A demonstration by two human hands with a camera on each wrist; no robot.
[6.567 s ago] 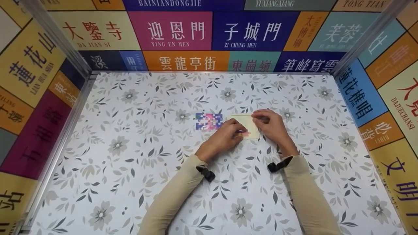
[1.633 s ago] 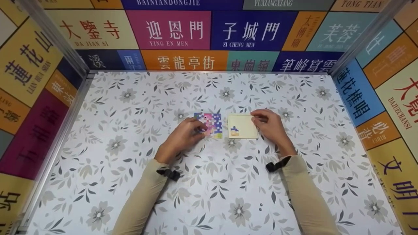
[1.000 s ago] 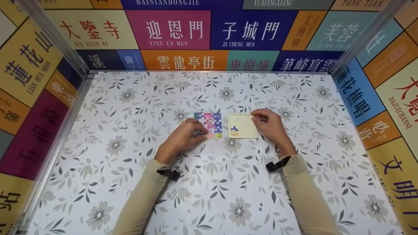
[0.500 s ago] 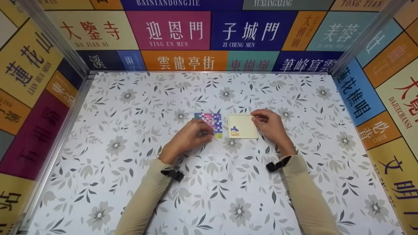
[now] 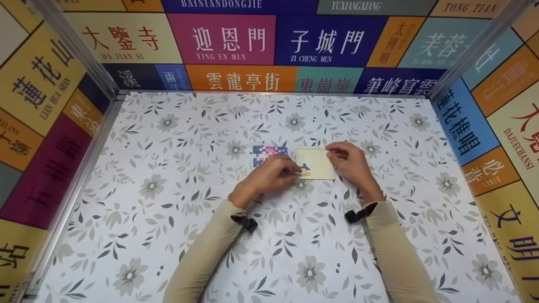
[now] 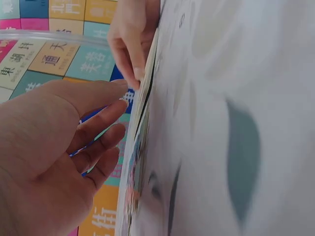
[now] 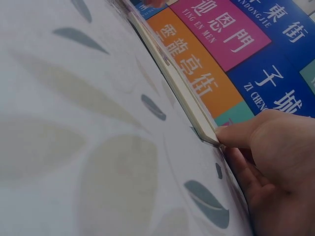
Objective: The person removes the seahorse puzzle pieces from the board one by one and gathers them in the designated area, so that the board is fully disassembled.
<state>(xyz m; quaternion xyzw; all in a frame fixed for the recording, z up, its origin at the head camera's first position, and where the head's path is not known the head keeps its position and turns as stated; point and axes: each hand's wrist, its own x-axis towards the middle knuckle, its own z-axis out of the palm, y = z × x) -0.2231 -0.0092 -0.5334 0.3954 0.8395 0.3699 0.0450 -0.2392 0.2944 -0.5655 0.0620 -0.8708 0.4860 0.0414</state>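
A pink and blue jigsaw puzzle (image 5: 269, 150) lies on the floral table, its lower part hidden behind my left hand (image 5: 273, 177). That hand hovers at the lower left corner of a flat cream puzzle tray (image 5: 322, 162). Beside its fingertips, small blue and yellow puzzle pieces (image 5: 305, 169) lie in the tray. In the left wrist view, the thumb and fingers of the left hand (image 6: 64, 142) are apart, with nothing seen between them. My right hand (image 5: 349, 163) pinches the tray's right edge; the right wrist view shows the thumb on the tray's corner (image 7: 202, 123).
Printed panels (image 5: 231, 40) with large characters stand upright behind the table and at both sides. Metal frame strips (image 5: 273, 91) run along the table's edges. White cloth (image 5: 168, 227) with grey flowers and leaves covers the tabletop.
From the tray, my left hand went to the jigsaw, where a bottom row with yellow-green appeared. It has since moved right, back to the tray's corner. The right hand stays on the edge.
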